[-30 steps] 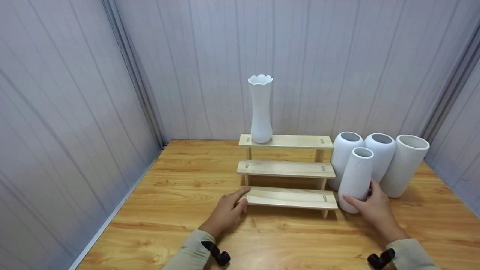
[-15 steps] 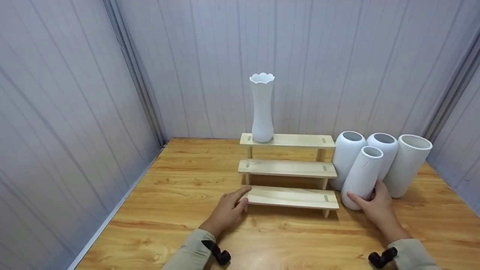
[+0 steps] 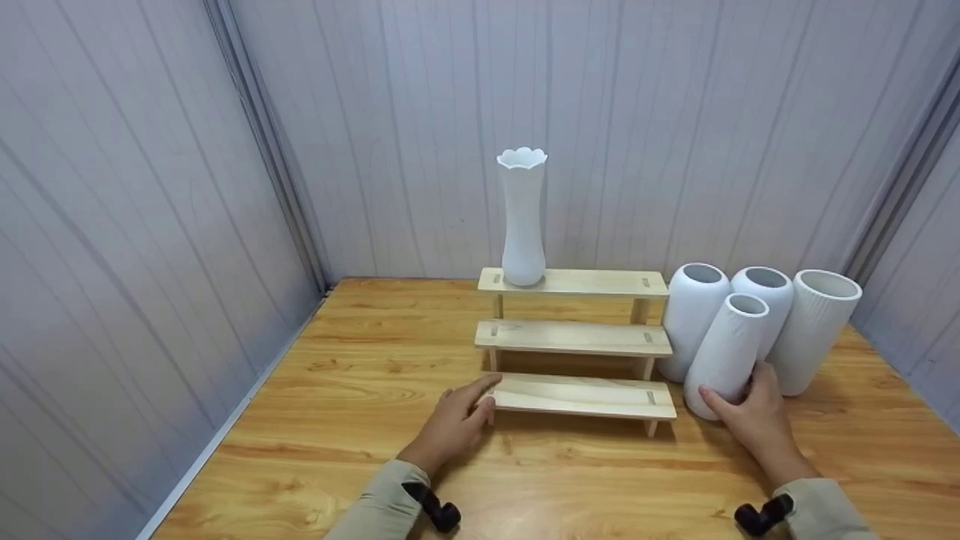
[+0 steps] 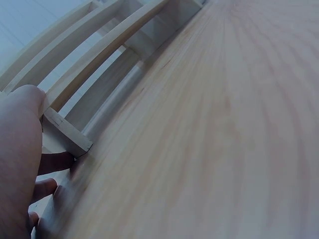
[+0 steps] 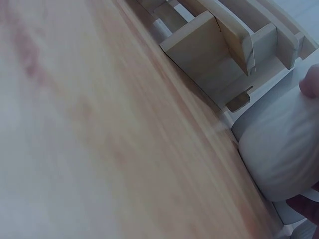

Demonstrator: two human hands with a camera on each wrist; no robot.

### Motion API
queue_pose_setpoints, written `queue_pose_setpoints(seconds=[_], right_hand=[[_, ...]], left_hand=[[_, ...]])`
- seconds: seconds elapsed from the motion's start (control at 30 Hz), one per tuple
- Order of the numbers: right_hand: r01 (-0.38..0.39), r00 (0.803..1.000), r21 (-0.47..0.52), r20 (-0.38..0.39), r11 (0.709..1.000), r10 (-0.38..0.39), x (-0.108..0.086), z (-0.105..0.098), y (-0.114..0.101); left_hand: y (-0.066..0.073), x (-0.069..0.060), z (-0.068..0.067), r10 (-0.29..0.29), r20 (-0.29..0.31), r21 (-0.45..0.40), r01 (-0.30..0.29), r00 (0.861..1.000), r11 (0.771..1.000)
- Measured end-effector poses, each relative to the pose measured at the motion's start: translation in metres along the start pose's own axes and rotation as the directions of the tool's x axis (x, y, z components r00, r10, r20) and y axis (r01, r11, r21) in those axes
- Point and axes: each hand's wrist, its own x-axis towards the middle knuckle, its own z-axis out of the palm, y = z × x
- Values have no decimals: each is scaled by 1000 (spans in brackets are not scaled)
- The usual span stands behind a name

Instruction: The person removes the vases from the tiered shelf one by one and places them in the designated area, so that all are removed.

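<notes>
My right hand (image 3: pixel 754 420) grips a white textured vase (image 3: pixel 724 352) low on its body, thumb at the front and fingers round its right side. In the right wrist view this vase (image 5: pixel 281 149) is beside the end of a stepped wooden stand (image 5: pixel 209 59); whether its base touches the table I cannot tell. My left hand (image 3: pixel 454 420) holds the left end of the stand's lowest shelf (image 3: pixel 585 395). The left wrist view shows the left thumb (image 4: pixel 27 99) at the shelf's corner and fingers behind its leg. A tall white vase with a scalloped rim (image 3: pixel 523 225) stands on the top shelf's left.
Behind the held vase, close together, stand a smooth white vase (image 3: pixel 686 322), a second rounded white vase (image 3: pixel 780 307) and a ribbed white vase (image 3: pixel 814 337). Panelled walls (image 3: pixel 420 135) enclose the wooden table (image 3: pixel 360 360) at the back and sides.
Over the first half second the right hand shifted the gripped vase slightly to the right, away from the stand's end. Since then it has hardly moved. The left hand has stayed in place.
</notes>
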Motion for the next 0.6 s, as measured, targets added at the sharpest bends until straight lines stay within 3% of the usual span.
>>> queue_pose_setpoints(seconds=[0.3,0.6], right_hand=[[-54,998,29,-21,998,55,0,0,-1],[-86,996,-5,-19,996,86,-1,0,-4]], left_hand=[[0,0,-1,-1,3,3,1,1000,1000],[-1,-1,-1,2,12,-5,-2,1000,1000]])
